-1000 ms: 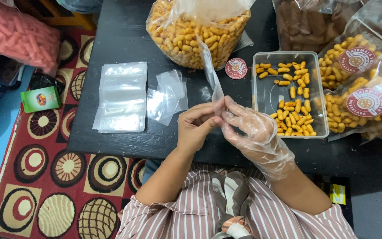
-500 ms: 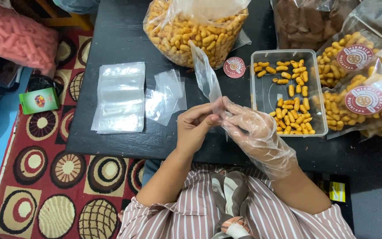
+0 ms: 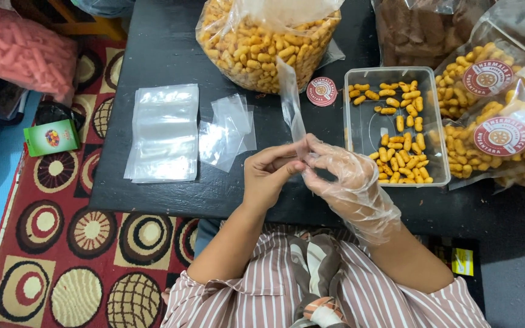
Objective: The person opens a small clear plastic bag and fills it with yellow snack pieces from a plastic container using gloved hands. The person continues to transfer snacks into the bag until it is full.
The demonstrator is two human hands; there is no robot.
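My bare left hand (image 3: 270, 176) and my right hand (image 3: 341, 177), which wears a loose clear plastic glove, meet above the near edge of the black table (image 3: 153, 67). Both pinch the lower end of a small clear plastic bag (image 3: 289, 100) that stands up between them, empty as far as I can see. Just right of my right hand sits a clear rectangular tub (image 3: 369, 124) holding yellow-orange finger-shaped snacks. A stack of flat clear bags (image 3: 164, 132) and a few loose ones (image 3: 229, 130) lie to the left of my hands.
A big open bag of the same snacks (image 3: 262, 42) stands at the table's far side, a round red sticker (image 3: 321, 91) beside it. Filled, labelled snack packs (image 3: 493, 115) pile up at right. A green box (image 3: 51, 136) and pink bundle (image 3: 19, 48) lie left on the patterned rug.
The small clear bag has stayed pinched between both hands, its upper end shifting slightly; my fingers have worked at its lower edge. Nothing else on the table has moved.
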